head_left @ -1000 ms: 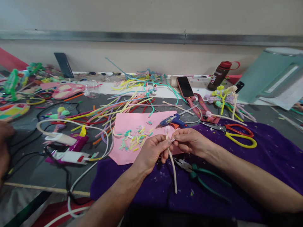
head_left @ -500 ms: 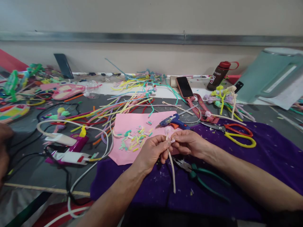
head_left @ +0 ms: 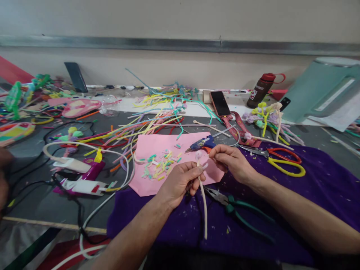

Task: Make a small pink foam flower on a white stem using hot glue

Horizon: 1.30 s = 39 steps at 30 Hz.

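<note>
My left hand [head_left: 187,178] is closed in a pinch around a cream pipe cleaner [head_left: 204,210], whose long end hangs down over the purple cloth. A small pale lilac piece [head_left: 205,165] sticks out beside its fingertips, and a whitish tuft tops the stem. Just right of it, apart from the stem, my right hand [head_left: 229,161] has its fingertips pressed together; anything between them is too small to make out. Behind the hands, a blue glue gun [head_left: 201,143] lies on a pink sheet [head_left: 146,144] with cut pipe cleaner bits [head_left: 161,165].
Green-handled pliers [head_left: 234,204] and red-and-yellow scissors [head_left: 284,159] lie on the purple cloth [head_left: 323,202]. Loose pipe cleaners [head_left: 152,127] spread behind the sheet. Corded purple-and-white tools [head_left: 81,183] lie left, near another person's hand [head_left: 3,176]. A phone [head_left: 220,104] and bottle [head_left: 261,90] are at the back.
My right hand has moved up and right, away from the lilac piece and my left hand. The left hand keeps hold of the stem, whose lower end hangs slightly lower.
</note>
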Motion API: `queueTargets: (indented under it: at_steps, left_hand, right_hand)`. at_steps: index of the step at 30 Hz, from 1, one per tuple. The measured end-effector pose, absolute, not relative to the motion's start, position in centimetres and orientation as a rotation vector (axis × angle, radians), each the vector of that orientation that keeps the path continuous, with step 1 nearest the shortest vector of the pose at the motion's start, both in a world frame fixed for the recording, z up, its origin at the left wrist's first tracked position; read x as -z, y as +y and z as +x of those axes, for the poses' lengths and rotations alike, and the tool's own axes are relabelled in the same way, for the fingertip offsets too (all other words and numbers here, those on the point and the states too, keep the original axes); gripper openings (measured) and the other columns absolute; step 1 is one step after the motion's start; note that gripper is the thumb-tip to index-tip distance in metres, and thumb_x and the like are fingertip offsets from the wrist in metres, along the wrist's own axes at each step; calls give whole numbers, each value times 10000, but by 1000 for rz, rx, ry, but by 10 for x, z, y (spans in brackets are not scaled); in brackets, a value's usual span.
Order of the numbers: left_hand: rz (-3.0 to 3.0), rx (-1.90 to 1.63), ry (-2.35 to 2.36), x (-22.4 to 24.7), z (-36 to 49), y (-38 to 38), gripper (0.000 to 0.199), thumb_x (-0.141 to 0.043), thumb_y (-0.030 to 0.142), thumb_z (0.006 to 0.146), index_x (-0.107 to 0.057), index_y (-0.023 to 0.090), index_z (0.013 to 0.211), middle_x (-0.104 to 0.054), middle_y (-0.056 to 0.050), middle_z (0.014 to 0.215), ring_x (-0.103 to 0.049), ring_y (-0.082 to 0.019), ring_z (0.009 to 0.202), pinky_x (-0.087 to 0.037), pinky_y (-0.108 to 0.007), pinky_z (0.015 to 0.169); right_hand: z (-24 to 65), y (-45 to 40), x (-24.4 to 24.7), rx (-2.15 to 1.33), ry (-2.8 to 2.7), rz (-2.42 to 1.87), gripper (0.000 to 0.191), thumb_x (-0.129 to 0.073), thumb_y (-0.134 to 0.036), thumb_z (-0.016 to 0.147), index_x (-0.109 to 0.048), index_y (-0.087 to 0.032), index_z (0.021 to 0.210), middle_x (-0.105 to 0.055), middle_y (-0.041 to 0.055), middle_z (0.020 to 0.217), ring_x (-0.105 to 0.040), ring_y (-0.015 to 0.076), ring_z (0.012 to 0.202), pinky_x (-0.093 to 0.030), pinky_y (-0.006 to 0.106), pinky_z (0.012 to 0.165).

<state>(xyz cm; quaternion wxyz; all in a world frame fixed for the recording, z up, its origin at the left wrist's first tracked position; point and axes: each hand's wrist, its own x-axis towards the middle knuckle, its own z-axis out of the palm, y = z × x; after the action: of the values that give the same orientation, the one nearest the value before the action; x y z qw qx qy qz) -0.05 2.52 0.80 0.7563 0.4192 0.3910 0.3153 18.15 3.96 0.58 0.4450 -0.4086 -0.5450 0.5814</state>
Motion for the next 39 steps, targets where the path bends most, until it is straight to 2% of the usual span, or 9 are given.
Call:
queueTargets:
  at_steps: [1, 3, 7, 9, 14, 18, 24, 39]
  left_hand:
    - [885, -672, 833, -9, -1, 25, 222, -564, 299, 767, -557, 113, 647, -520, 28, 426, -384, -30, 286, -263, -145, 312]
    - [830, -647, 803, -9, -1, 26, 209, -567, 276, 762, -557, 108, 638, -550, 16, 476, -378, -22, 291, -271, -145, 304]
    - [782, -613, 776, -9, -1, 25, 210, -592, 276, 742, -569, 101, 630, -510, 29, 436, -367, -21, 286, -268, -137, 286]
    - [772, -603, 763, -10, -1, 25, 212, -611, 283, 722, -574, 97, 627, -512, 29, 443, -364, -18, 287, -273, -136, 284]
    - [737, -607, 769, -11, 0, 24, 196, -645, 275, 684, -573, 101, 631, -573, 11, 533, -371, -8, 294, -275, -133, 275]
    - [773, -583, 803, -8, -1, 25, 240, -625, 308, 706, -572, 97, 606, -540, 17, 461, -368, -14, 268, -240, -130, 261]
    - [802, -570, 842, -8, -2, 25, 252, -577, 348, 741, -609, 99, 751, -580, 5, 485, -379, -26, 244, -204, -131, 247]
    - [831, -477, 852, -2, -2, 24, 209, -543, 287, 727, -615, 107, 647, -550, -6, 402, -350, -49, 235, -186, -173, 265]
  right_hand:
    - [182, 39, -7, -1399, -1387, -1022, 92, -503, -184, 791, -590, -167, 819, -419, -73, 501, -337, 45, 398, -244, 168, 379]
    - [183, 38, -11, -1265, -1528, -1015, 113, -520, -188, 797, -615, -169, 854, -463, -56, 541, -376, 54, 440, -291, 179, 416]
    - [185, 36, -19, -953, -1871, -802, 88, -610, -197, 765, -658, -174, 836, -607, 34, 786, -543, 127, 719, -433, 257, 644]
    - [185, 35, -21, -852, -1966, -720, 79, -610, -190, 772, -655, -181, 837, -622, 45, 794, -558, 143, 763, -449, 276, 683]
    - [185, 34, -24, -726, -2077, -703, 82, -569, -173, 803, -638, -171, 847, -625, 48, 774, -573, 137, 747, -463, 264, 663]
    - [189, 35, -27, -765, -2095, -744, 73, -567, -185, 804, -636, -166, 817, -627, 50, 789, -574, 139, 739, -465, 273, 670]
    - [202, 45, -32, -818, -1945, -840, 62, -592, -208, 783, -634, -166, 768, -589, 38, 771, -555, 141, 717, -443, 276, 646]
    - [203, 41, -35, -782, -2112, -856, 83, -565, -213, 807, -632, -166, 792, -596, 48, 815, -558, 142, 751, -443, 279, 683]
